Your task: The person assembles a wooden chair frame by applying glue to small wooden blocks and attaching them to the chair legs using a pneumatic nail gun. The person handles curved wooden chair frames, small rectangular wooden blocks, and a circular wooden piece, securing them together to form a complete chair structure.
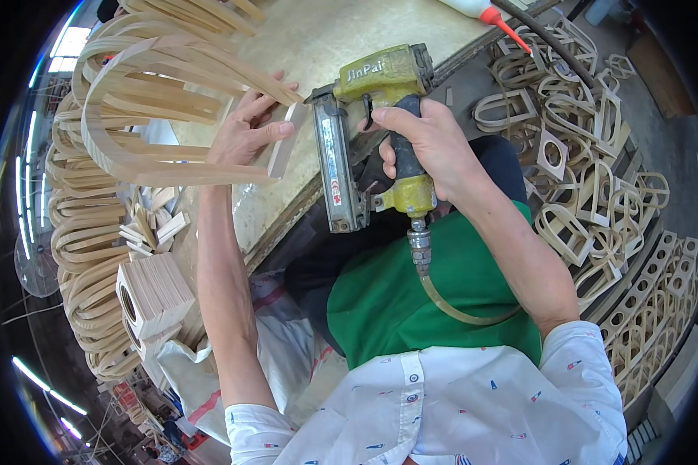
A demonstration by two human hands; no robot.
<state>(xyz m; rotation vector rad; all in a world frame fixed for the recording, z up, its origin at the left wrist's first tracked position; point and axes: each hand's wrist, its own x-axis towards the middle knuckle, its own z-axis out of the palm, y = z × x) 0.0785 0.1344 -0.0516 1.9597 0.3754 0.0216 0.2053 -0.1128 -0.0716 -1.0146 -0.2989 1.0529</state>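
Observation:
My left hand [240, 139] is closed on a U-shaped bent-wood frame [171, 172], held at its open end above the table. A short pale wood strip [285, 147] spans the two leg ends there, with my thumb pressed on it. My right hand [434, 143] grips a yellow-green pneumatic nail gun [395, 68] by its black handle, the index finger by the trigger. The gun's nose meets or nearly meets the upper corner where strip and leg come together; contact is hard to tell. Its silver magazine [336, 163] points down toward me, and an air hose [450, 312] runs from the handle's base.
Many similar bent frames [85, 256] stand stacked along the left. Small wood offcuts [151, 225] and a stack of square panels with round holes [159, 291] lie nearby. A red-tipped glue bottle [496, 17] rests at the table's far edge. Finished-looking frames [566, 225] are piled at right.

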